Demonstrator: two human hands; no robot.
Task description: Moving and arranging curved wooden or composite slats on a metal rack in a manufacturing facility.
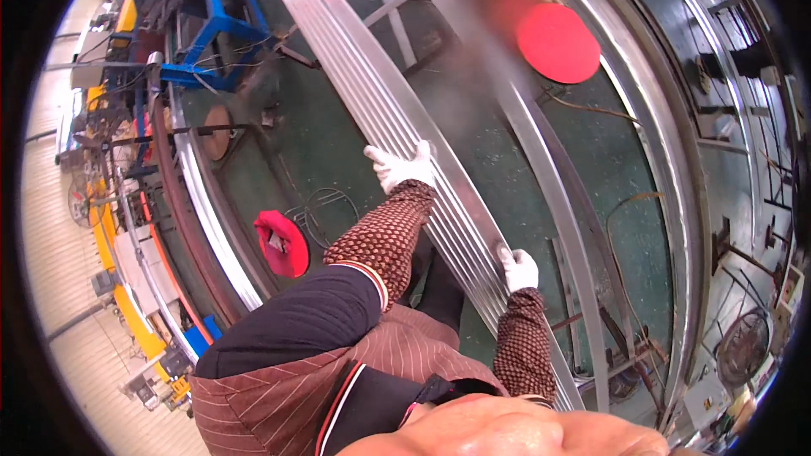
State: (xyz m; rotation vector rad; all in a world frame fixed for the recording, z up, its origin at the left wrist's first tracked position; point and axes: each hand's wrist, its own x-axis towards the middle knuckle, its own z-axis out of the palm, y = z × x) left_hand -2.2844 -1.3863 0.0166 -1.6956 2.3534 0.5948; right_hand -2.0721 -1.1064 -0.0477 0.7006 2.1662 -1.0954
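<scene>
Brown striped cloth covers the person's front, down at the bottom. Dark sleeves come next, and then 2 spotty brown arm covers. Both hands wear white gloves.

The right hand is nearer. It touches the right edge of some long metal strips, with its thumb up on top. Its other fingers are partly hidden, so I cannot tell if they squeeze the edge. The left hand is farther up. It lies across the same strips with its thumb and fingers spread apart. I cannot tell if it grips them or just rests there.

The shiny strips lie side by side in front of the person, over the green floor. They slant from the top left down to the bottom right.

To the left is a round red seat, near some thin wire hoops. To the right, another long metal bar stretches past. Farther off are a flat red round top on the right and a blue metal frame on the left.
</scene>
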